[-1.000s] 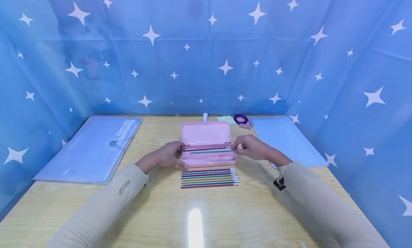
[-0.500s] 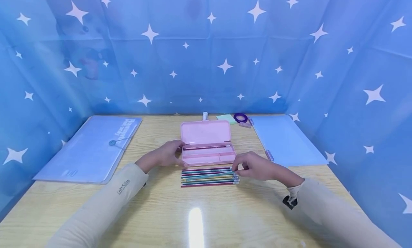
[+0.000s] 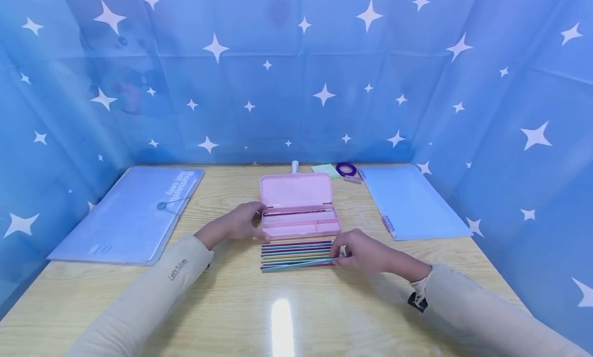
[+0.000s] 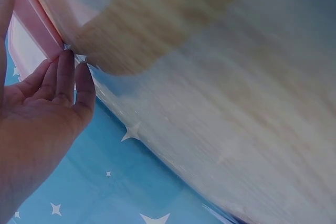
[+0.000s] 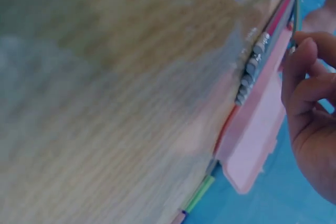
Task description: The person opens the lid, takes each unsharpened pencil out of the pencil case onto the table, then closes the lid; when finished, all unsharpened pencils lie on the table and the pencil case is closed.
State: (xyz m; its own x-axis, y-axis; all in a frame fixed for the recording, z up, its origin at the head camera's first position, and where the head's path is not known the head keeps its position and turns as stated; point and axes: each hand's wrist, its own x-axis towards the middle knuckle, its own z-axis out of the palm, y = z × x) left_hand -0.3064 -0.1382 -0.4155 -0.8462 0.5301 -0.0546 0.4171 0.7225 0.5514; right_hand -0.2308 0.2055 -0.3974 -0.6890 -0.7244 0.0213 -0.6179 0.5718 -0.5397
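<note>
A pink pencil case (image 3: 296,189) lies with its lid raised at the middle of the table. Inside its back compartment is one dark red pencil (image 3: 298,211). My left hand (image 3: 242,222) holds the case's left end, thumb at the front corner and fingers behind. In front of the case, several pencils (image 3: 296,250) lie in a row, their eraser ends to the right. My right hand (image 3: 359,250) pinches a teal pencil (image 3: 296,266) by its right end, and that pencil slants across the near side of the row. In the right wrist view the teal pencil (image 5: 297,11) stands up from the fingertips.
A translucent document folder (image 3: 125,213) lies on the left, a spiral notebook (image 3: 412,202) on the right. Behind the case are a white capped tube (image 3: 295,166), green sticky notes (image 3: 326,170), a purple tape roll (image 3: 346,169) and a small pinkish block (image 3: 352,179).
My right hand has taken the teal pencil out of the case and brought it toward me, over the row to its near side. The left hand has stayed at the case.
</note>
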